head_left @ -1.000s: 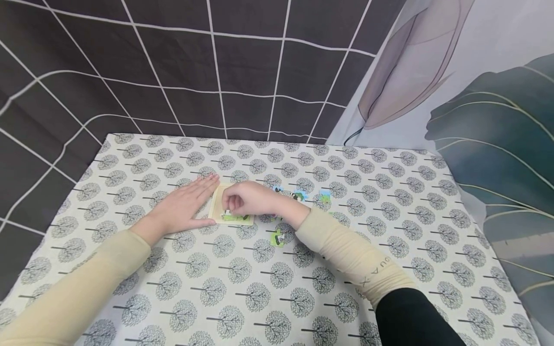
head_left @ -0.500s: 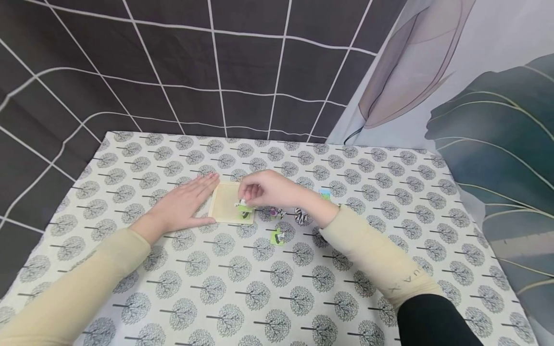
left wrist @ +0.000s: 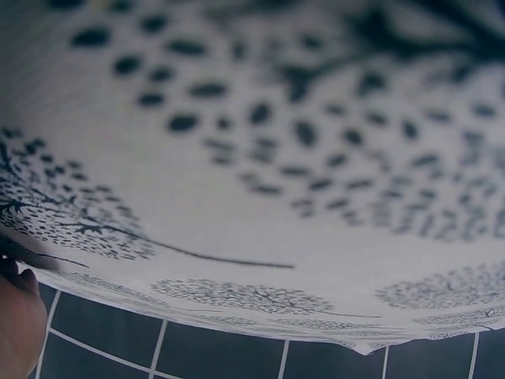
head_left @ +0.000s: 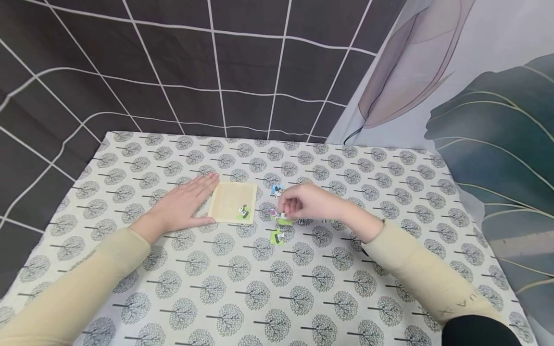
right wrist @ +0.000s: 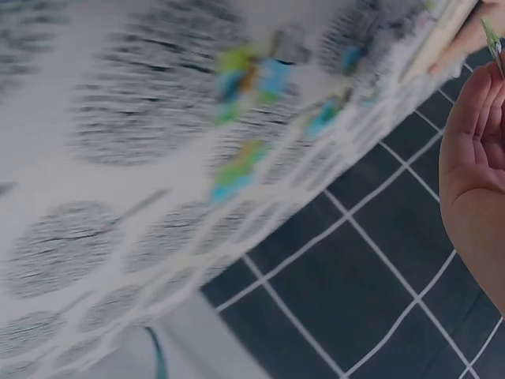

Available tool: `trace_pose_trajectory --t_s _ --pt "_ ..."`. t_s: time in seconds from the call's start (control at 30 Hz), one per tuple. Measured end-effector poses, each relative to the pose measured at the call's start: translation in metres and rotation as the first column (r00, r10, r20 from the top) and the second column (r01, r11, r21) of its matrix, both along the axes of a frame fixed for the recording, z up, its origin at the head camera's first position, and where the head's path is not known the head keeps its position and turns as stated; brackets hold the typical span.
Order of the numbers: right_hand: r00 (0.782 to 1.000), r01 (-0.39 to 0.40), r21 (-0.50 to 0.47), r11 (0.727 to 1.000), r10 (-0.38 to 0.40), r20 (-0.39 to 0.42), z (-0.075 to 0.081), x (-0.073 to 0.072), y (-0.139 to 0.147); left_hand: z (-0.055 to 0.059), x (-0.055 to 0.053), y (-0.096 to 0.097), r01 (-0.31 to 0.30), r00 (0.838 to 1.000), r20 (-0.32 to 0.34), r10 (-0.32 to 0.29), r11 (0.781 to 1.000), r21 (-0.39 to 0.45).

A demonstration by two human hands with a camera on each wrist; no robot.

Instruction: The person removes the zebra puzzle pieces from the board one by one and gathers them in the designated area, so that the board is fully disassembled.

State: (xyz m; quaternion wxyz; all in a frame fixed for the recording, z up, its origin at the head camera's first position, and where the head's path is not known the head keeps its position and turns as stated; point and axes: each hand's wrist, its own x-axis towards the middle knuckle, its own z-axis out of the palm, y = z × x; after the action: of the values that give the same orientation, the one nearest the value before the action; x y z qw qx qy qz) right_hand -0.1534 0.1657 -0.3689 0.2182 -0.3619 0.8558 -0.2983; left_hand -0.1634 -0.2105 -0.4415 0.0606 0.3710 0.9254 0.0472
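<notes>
My left hand (head_left: 182, 203) lies flat on the cloth, its fingertips and thumb at the left edge of a square wooden puzzle tray (head_left: 254, 202). Inside the tray, a green panda piece (head_left: 243, 212) sits in the near right corner. To the right of the tray my right hand (head_left: 310, 204) pinches a green jigsaw piece (head_left: 284, 221), whose edge also shows between the fingertips in the right wrist view (right wrist: 492, 38). Under and around this hand are loose pieces: a blue one (head_left: 277, 191), a purple one (head_left: 273, 212) and a green panda one (head_left: 277, 237).
A white tablecloth (head_left: 242, 269) printed with trees covers the table. Behind it hangs a dark curtain (head_left: 246, 62) with white grid lines. Several more colourful pieces (right wrist: 237, 170) lie blurred in the right wrist view.
My right hand has lifted a green piece out of the tray's near row and carried it right, over the loose pieces. The left hand has stayed in place.
</notes>
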Motion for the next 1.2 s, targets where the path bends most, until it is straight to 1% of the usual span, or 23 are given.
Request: trace_pose_trajectory --t_s 0.13,0.23,0.37,0.5,0.63,0.77,0.93,1.2 --pt "0.998 0.018 0.012 1.0 -0.018 0.063 -0.01 0.01 0.018 -0.001 0.0 0.001 0.006 1.0 -0.006 -0.006 1.0 0.005" --pt "0.996 0.02 0.005 1.0 -0.02 0.092 -0.018 0.016 0.03 -0.001 0.0 0.001 0.005 1.0 -0.008 -0.005 1.0 0.011" --pt "0.993 0.022 -0.019 1.0 -0.02 0.119 -0.028 0.022 0.041 -0.001 0.001 0.001 0.002 1.0 -0.008 -0.001 1.0 0.017" --pt "0.991 0.023 -0.035 0.999 -0.018 0.136 -0.035 0.026 0.046 0.0 0.001 0.001 0.0 1.0 -0.005 0.0 1.0 0.001" --pt "0.994 0.018 -0.041 0.999 -0.014 0.106 -0.039 0.027 0.046 0.001 0.001 0.002 -0.002 1.0 -0.001 0.002 1.0 -0.007" --pt "0.999 0.012 -0.012 1.0 -0.012 0.05 -0.041 0.028 0.045 0.002 0.002 0.002 -0.001 1.0 0.0 0.001 1.0 -0.01" --pt "1.0 0.005 0.029 1.0 -0.005 -0.001 -0.043 0.03 0.044 0.002 0.001 0.002 -0.001 1.0 0.005 0.001 1.0 -0.019" --pt "1.0 0.018 0.025 1.0 -0.018 -0.005 -0.043 0.029 0.044 0.0 0.0 0.001 0.006 1.0 -0.007 -0.006 1.0 -0.02"
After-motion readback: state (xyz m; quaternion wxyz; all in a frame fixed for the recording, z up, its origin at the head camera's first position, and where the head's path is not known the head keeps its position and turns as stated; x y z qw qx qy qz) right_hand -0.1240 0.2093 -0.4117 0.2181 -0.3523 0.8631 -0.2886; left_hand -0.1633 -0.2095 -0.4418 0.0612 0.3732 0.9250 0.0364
